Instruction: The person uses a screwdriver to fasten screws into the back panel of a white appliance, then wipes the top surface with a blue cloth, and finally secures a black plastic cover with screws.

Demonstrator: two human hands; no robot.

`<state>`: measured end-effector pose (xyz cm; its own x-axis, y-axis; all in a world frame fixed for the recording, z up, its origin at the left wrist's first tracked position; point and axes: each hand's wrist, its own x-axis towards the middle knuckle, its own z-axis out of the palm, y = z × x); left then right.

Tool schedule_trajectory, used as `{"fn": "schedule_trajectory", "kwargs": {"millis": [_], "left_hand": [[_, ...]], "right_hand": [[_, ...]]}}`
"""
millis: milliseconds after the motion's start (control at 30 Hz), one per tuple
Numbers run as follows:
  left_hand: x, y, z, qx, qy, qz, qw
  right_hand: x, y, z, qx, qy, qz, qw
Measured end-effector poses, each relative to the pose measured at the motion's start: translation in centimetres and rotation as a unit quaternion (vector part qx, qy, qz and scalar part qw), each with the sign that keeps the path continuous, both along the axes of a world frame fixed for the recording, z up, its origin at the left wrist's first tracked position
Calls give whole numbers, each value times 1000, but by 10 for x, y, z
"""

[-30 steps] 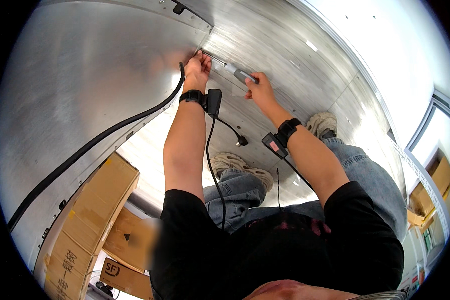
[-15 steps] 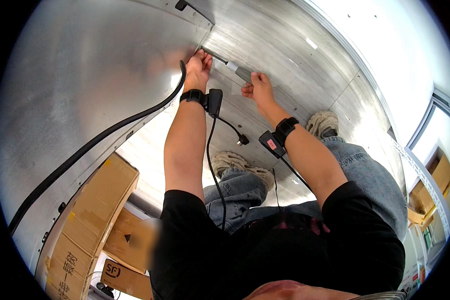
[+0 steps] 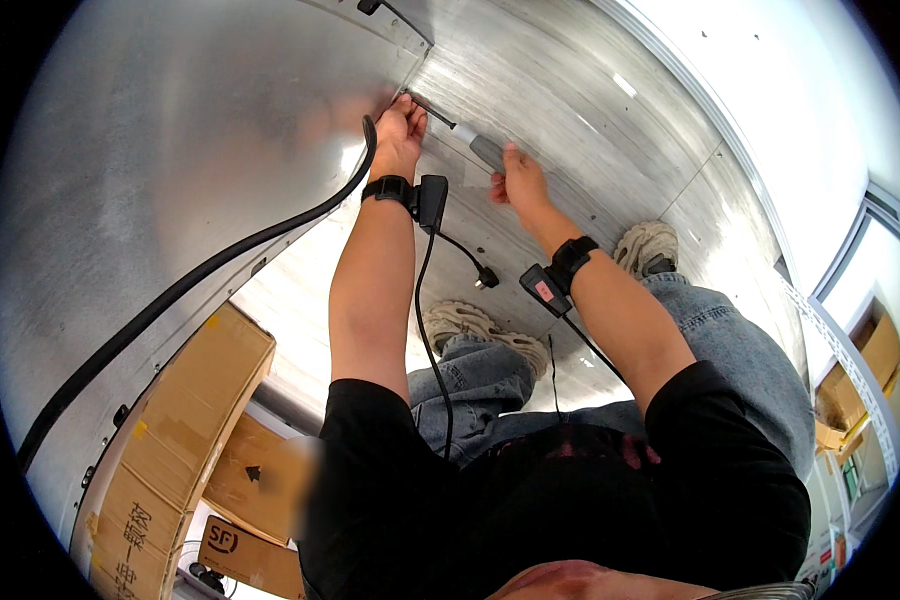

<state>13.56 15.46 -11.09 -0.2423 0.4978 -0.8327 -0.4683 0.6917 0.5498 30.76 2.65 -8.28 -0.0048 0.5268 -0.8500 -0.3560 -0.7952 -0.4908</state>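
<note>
A screwdriver (image 3: 485,150) with a grey handle and long dark shaft slants toward the lower edge of a large metal panel (image 3: 220,130). My right hand (image 3: 523,185) is closed around the back end of its handle. At the shaft's far end, my left hand (image 3: 400,135) is pinched against the panel's edge. Its fingers cover the tip and whatever lies between them. A thick black cable (image 3: 240,240) hangs along the panel, its upper end close to my left wrist.
A black power plug (image 3: 485,278) on a cord lies between my forearms. Cardboard boxes (image 3: 185,400) stand at the lower left by the panel. A white wall-like surface (image 3: 760,90) curves along the right. My shoes (image 3: 648,248) rest on the grey plank-patterned floor (image 3: 570,90).
The fingers of my right hand have curled further round the screwdriver's handle, and the hand has turned slightly. My left hand stays in nearly the same place.
</note>
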Motion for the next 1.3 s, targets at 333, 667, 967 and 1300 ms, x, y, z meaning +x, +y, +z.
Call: {"fn": "schedule_trajectory", "kwargs": {"millis": [333,667,967,1300], "left_hand": [[5,0,7,-9,7,20,1000],[1,1,-3,-7,-3,16,1000],[3,-1,1,-6,6,19,1000],[-1,-1,-5,6,-21,16,1000]], "right_hand": [[-13,-3,-4,103,-145,-56,983],[-8,-3,-9,59,-59,-71,994],[4,-1,4,2,-6,16,1000],[-20,-3,0,79,-114,-77,987]]}}
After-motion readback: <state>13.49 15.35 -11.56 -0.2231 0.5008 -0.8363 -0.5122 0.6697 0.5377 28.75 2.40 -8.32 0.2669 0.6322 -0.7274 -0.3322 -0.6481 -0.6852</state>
